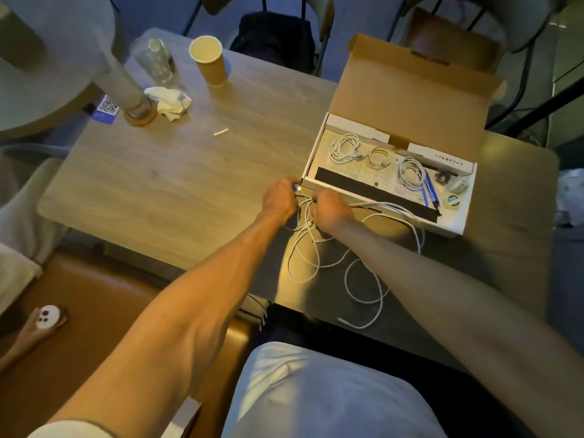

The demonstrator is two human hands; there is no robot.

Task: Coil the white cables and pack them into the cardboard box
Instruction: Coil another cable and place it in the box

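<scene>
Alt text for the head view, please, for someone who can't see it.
The left hand and right hand grip a loose white cable on the table beside an open cardboard box holding three coiled cables. A paper cup stands farther back.

Dim indoor view, with a warm yellow glow pooling on the middle of the worktop point(189, 184), the left hand point(279, 200) and the right hand point(331, 210), bluish gloom toward the corners, dark shadow under the arms, soft grainy detail, and wide-angle bending of straight lines near the edges.
</scene>
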